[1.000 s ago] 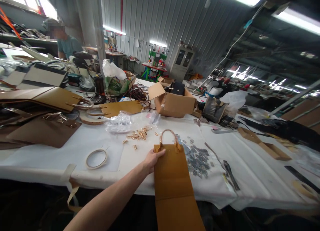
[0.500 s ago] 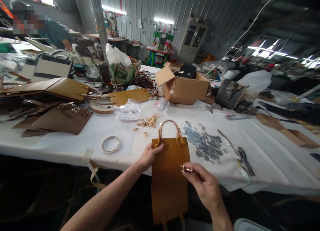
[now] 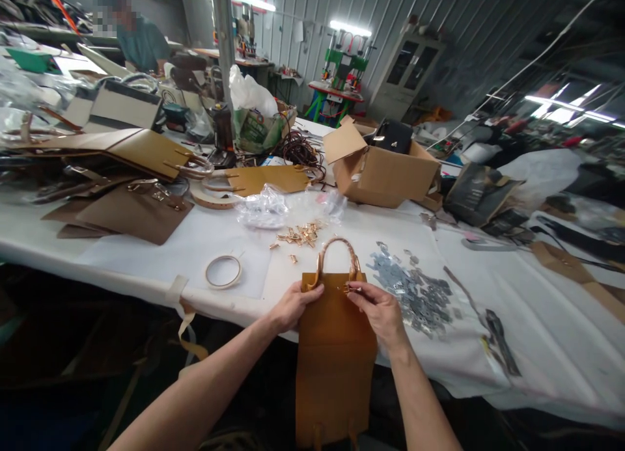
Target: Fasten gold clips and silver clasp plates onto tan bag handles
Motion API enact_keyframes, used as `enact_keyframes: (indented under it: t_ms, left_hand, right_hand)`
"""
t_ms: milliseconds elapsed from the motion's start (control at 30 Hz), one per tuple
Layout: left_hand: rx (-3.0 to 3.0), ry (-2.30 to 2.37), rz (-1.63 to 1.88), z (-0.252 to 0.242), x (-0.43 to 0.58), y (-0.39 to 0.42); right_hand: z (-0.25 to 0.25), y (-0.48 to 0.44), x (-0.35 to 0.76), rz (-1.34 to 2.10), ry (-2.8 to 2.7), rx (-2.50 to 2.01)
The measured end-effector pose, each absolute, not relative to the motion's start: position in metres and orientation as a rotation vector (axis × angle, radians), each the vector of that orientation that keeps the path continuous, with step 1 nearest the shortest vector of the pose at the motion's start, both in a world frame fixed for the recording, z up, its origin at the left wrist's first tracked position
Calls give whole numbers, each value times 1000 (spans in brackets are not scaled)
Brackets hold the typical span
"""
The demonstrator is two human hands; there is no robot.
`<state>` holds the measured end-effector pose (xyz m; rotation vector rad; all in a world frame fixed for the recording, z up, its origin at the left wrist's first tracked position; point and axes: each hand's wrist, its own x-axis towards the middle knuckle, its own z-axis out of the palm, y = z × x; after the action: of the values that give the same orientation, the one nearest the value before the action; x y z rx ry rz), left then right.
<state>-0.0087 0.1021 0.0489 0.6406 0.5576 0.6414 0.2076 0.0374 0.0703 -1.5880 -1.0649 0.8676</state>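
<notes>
My left hand (image 3: 293, 306) grips the tan bag panel (image 3: 336, 347) below its handle (image 3: 338, 239), at the table (image 3: 537, 321) edge, while my right hand (image 3: 383, 313) pinches a small gold-coloured fitting (image 3: 352, 289) there, seemingly for positioning, which calls for careful alignment.

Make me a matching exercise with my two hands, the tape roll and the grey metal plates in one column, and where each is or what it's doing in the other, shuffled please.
1. Left hand
2. Right hand
3. Tape roll
4. Grey metal plates

A. Scattered right of the brown bag panel
B. Pinching a small metal piece
C. Gripping the panel's upper left corner
D. Lying left of both hands

Pairs: 1-C, 2-B, 3-D, 4-A
</notes>
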Motion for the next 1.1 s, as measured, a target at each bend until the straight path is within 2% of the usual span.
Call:
enact_keyframes:
  t_ms: [400, 767, 1100]
  left_hand:
    - [677, 505, 628, 38, -6, 104]
    - [705, 496, 640, 40, -6, 106]
    - [711, 517, 642, 42, -5, 106]
  right_hand:
    - [65, 45, 213, 860, -1302, -1615]
    - [86, 57, 219, 542, -1780, -1497]
    - [87, 70, 235, 471, -2087, -1414]
